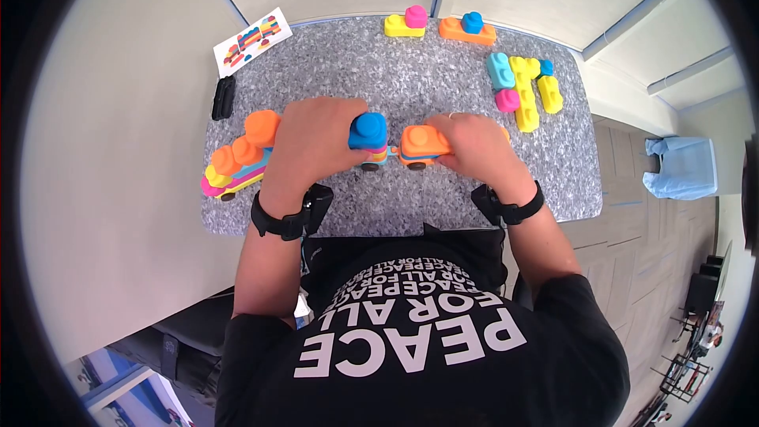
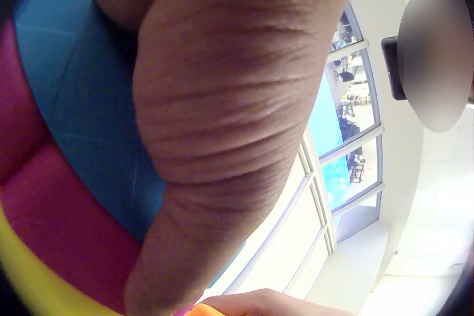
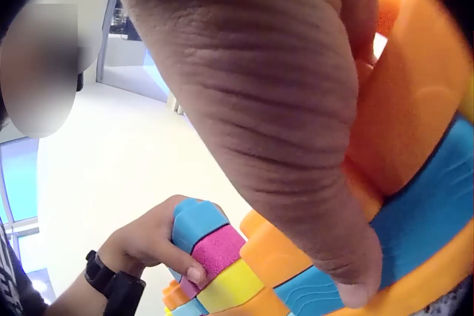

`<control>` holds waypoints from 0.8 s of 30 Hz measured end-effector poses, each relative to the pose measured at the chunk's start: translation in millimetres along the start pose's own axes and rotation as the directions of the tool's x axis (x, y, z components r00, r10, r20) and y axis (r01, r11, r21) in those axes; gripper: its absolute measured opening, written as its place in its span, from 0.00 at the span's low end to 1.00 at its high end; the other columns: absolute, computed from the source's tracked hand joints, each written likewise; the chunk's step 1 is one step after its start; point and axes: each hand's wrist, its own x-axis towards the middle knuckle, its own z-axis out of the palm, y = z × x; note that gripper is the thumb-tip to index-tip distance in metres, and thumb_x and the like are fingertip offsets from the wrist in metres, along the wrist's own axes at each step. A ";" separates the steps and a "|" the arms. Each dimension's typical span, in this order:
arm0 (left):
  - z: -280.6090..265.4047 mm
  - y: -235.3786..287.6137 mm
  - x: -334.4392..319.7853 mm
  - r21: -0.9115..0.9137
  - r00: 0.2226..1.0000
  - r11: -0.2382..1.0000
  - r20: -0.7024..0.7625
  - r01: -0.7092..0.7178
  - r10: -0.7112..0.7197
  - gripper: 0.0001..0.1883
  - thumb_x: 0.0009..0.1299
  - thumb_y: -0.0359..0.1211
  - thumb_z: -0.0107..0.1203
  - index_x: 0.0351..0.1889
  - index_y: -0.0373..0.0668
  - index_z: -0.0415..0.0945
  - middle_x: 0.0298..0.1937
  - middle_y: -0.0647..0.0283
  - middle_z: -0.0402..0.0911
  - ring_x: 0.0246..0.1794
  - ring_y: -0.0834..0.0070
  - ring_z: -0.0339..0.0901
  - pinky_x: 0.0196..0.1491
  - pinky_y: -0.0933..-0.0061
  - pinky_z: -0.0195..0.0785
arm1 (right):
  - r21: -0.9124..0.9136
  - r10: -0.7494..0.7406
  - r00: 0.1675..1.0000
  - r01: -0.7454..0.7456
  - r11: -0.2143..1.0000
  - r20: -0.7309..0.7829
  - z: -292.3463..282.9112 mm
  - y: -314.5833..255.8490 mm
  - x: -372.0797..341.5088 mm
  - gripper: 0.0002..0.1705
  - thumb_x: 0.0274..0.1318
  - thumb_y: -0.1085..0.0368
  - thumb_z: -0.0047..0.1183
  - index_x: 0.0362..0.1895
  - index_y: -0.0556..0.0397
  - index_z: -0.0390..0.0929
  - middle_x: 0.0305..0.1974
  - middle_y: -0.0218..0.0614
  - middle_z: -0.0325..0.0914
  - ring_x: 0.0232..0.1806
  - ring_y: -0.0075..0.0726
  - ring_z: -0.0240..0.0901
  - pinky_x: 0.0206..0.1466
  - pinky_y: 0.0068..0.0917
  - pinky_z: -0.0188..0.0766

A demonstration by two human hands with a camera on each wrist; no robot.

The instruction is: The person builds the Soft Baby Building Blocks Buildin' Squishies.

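My left hand (image 1: 315, 136) grips the middle car of a block train, whose blue top block (image 1: 368, 131) shows beside the thumb. In the left wrist view, the thumb (image 2: 215, 108) presses against blue, magenta and yellow layers. My right hand (image 1: 481, 149) holds an orange-topped car (image 1: 424, 139) with a blue band, its thumb (image 3: 296, 153) along the side in the right wrist view. Between the two cars is a small light-blue link (image 1: 393, 151). Left of my left hand extends the front car with orange blocks (image 1: 227, 160) on top.
A picture card (image 1: 253, 41) and a black object (image 1: 224, 98) lie at the table's left. Yellow-and-pink (image 1: 405, 27) and orange-and-blue blocks (image 1: 468, 31) stand at the far edge. Several loose blocks (image 1: 526, 93) lie at the right.
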 end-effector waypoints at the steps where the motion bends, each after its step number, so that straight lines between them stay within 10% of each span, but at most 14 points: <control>1: -0.2 -0.1 -0.3 0.000 1.000 1.000 -0.001 0.003 -0.003 0.24 0.57 0.50 0.86 0.43 0.51 0.87 0.39 0.59 0.92 0.46 0.52 0.92 0.47 0.46 0.80 | 0.002 0.013 1.000 -0.013 1.000 0.014 1.1 0.6 0.4 0.31 0.52 0.62 0.82 0.61 0.45 0.85 0.43 0.43 0.92 0.49 0.59 0.91 0.51 0.56 0.86; 12: -3.2 0.8 0.3 0.001 0.999 1.000 0.029 0.014 -0.014 0.25 0.56 0.44 0.85 0.50 0.52 0.88 0.43 0.59 0.94 0.48 0.50 0.92 0.50 0.47 0.82 | 0.082 0.039 0.998 -0.042 0.996 0.040 -10.4 -8.4 -2.3 0.34 0.54 0.56 0.84 0.64 0.48 0.86 0.51 0.46 0.93 0.55 0.61 0.91 0.58 0.54 0.86; 15: -4.8 1.6 1.4 0.005 0.999 1.000 0.044 0.021 -0.021 0.25 0.56 0.44 0.85 0.49 0.51 0.89 0.43 0.59 0.94 0.48 0.50 0.92 0.50 0.47 0.82 | 0.294 -0.057 0.975 0.119 0.948 -0.213 -22.1 12.6 -8.0 0.39 0.57 0.54 0.85 0.70 0.50 0.86 0.56 0.49 0.93 0.58 0.59 0.91 0.63 0.50 0.86; 19: -4.1 0.9 0.5 -0.007 0.999 1.000 0.033 0.021 -0.021 0.25 0.56 0.45 0.85 0.49 0.51 0.88 0.43 0.60 0.94 0.47 0.50 0.92 0.50 0.47 0.82 | 0.320 0.399 0.888 -0.320 0.892 -0.226 -55.4 67.0 -11.1 0.33 0.64 0.54 0.82 0.69 0.51 0.88 0.58 0.50 0.93 0.61 0.54 0.91 0.66 0.45 0.85; 24: -2.7 -1.0 2.3 0.007 0.999 1.000 0.045 0.021 -0.021 0.24 0.56 0.45 0.85 0.48 0.51 0.89 0.42 0.60 0.94 0.47 0.50 0.92 0.50 0.47 0.82 | 0.004 0.522 0.717 -0.587 0.810 -0.463 -28.7 215.9 -40.1 0.29 0.67 0.55 0.78 0.66 0.55 0.89 0.61 0.54 0.93 0.60 0.63 0.91 0.64 0.53 0.86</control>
